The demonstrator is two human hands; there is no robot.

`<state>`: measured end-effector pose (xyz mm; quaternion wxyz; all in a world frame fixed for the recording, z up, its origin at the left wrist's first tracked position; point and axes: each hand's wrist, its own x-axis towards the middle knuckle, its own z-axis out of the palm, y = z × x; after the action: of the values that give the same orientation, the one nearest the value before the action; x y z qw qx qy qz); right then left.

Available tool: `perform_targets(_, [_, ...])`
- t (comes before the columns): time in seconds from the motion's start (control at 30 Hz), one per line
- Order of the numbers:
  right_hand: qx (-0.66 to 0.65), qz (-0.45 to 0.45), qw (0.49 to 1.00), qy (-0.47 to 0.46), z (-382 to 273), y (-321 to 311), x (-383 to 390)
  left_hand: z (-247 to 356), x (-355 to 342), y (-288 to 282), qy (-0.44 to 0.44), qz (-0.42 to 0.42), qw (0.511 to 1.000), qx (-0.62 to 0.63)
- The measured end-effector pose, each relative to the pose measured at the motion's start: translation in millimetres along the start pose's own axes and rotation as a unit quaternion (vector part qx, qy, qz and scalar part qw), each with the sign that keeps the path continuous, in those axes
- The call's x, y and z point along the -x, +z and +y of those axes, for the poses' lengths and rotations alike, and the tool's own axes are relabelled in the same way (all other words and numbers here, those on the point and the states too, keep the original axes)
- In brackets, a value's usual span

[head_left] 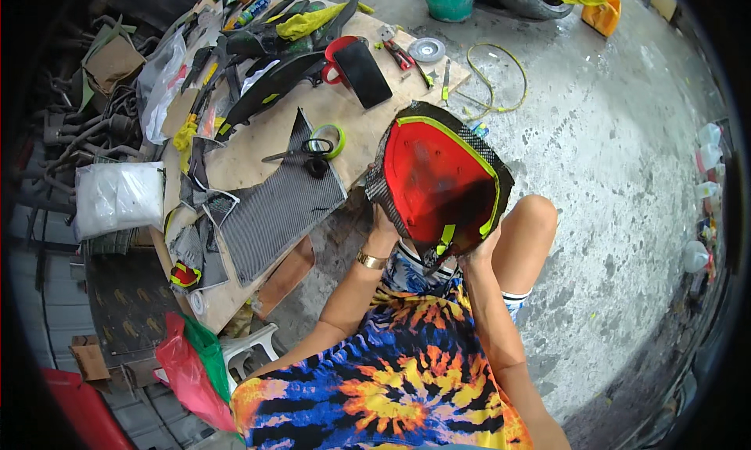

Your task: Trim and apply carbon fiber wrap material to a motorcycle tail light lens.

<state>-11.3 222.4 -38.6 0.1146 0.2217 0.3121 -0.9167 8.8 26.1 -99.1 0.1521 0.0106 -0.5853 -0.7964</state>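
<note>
Head view: red panel (422, 164) held up between both hands, above the lap. Left hand (382, 221) grips its left edge, right hand (480, 249) its lower right; fingers mostly hidden. Dark woven cloth (502, 163) surrounds the rim, yellow-green tape (476, 152) inside it. Risk: short tape tab (446, 237) beside right hand could peel if a thumb drags it, letting cloth slip or fray.
</note>
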Motion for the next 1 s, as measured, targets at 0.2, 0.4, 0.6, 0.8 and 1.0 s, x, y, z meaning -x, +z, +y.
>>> perform_targets(0.2, [0.029,0.052,0.998,-0.033,0.2,5.2,1.9,16.4,-10.9,24.8,0.041,0.02,0.962,-0.27])
perform_targets(0.4, [0.032,0.03,0.997,-0.057,2.1,10.3,8.3,17.1,-6.9,16.5,0.044,0.007,0.937,-0.346])
perform_targets(0.6, [0.026,0.051,0.996,-0.067,-1.4,18.3,17.0,39.3,-16.8,33.7,0.063,-0.024,0.935,-0.348])
perform_targets(0.8, [0.0,-0.008,0.997,-0.074,-7.4,24.3,20.3,5.2,-32.0,12.8,-0.086,0.05,0.995,0.012])
perform_targets(1.0, [-0.004,-0.04,0.996,-0.082,-15.5,7.0,12.9,-12.5,14.2,30.9,-0.083,0.133,0.983,0.091])
